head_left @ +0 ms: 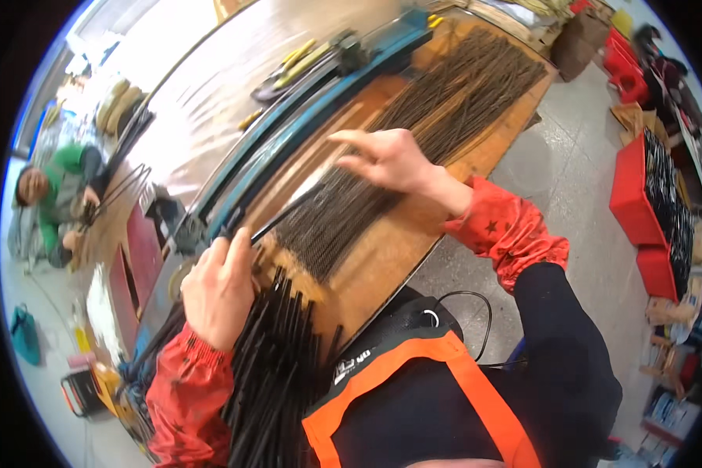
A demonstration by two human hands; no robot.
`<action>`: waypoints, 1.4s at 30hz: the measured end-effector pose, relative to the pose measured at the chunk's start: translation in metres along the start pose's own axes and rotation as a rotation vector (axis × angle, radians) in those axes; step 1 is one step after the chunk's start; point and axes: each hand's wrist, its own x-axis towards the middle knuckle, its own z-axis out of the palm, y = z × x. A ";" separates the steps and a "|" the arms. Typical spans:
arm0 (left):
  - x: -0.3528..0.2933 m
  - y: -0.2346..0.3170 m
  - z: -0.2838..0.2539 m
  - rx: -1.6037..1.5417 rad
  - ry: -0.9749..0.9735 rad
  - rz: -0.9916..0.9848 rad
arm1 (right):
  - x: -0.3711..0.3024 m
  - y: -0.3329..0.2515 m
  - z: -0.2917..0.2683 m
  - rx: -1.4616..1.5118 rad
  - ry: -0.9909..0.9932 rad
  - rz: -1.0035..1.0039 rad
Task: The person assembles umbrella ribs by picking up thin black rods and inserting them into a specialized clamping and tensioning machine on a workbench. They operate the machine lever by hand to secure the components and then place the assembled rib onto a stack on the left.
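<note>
My left hand is closed around one end of a thin black rod, which slants up and away to the right over the workbench. Beyond the rod's far end, my right hand hovers with thumb and forefinger apart and nothing visible between them. Beneath it lies a wide layer of thin brownish-grey rods, side by side on the wooden bench top. A thick bundle of black tubes rests at the near left, partly hidden by my left forearm.
A long blue metal rail runs along the bench's far side, with yellow-handled tools behind it. At the far left a person in green handles thin rods. Red bins with black pieces stand on the floor at right.
</note>
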 end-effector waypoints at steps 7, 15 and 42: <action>0.068 -0.019 0.033 -0.200 -0.088 0.097 | 0.020 0.028 -0.018 0.148 -0.070 -0.081; 0.082 -0.020 0.057 -0.208 -0.126 0.171 | 0.016 0.072 -0.013 -0.010 0.134 -0.011; -0.003 -0.078 0.008 0.048 0.050 0.083 | 0.046 -0.065 0.083 0.282 0.130 -0.217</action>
